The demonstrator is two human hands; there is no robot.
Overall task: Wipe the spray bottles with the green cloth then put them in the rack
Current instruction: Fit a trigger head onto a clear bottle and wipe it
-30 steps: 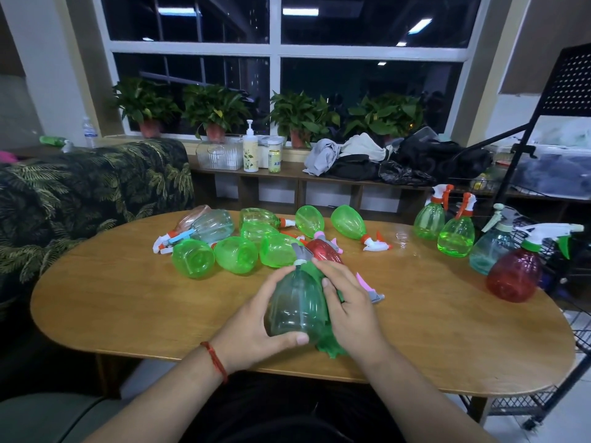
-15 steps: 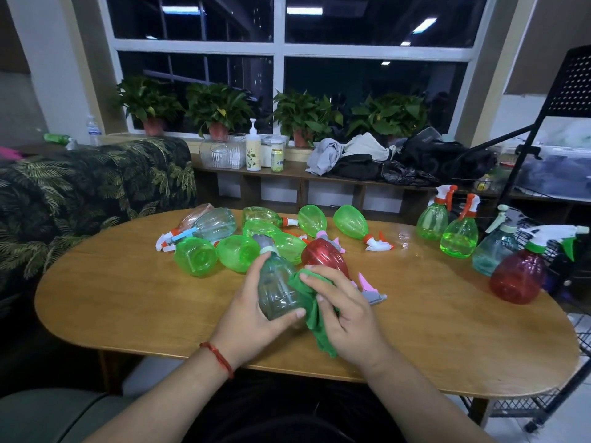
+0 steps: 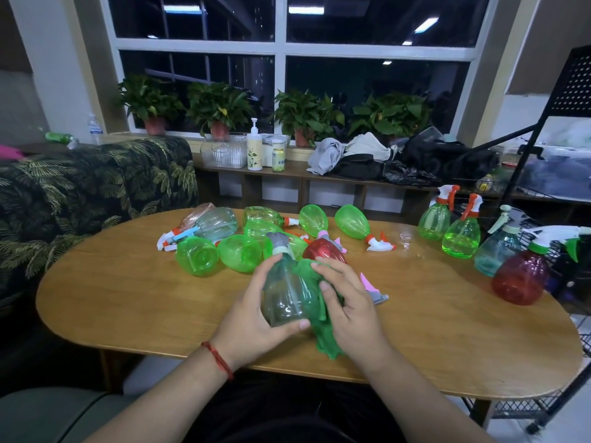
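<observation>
One clear, teal-tinted plastic spray bottle is held over the wooden bench — the left hand curls its fingers round the belly to steady it, the right hand clamps the green cloth against its side for wiping.

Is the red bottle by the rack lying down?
No, the red bottle stands upright on the table, its white trigger on top.

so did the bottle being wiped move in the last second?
Yes, the held bottle went a little left: its gray top sat right against the red bottle lying on the table; now a gap shows between them.
</observation>
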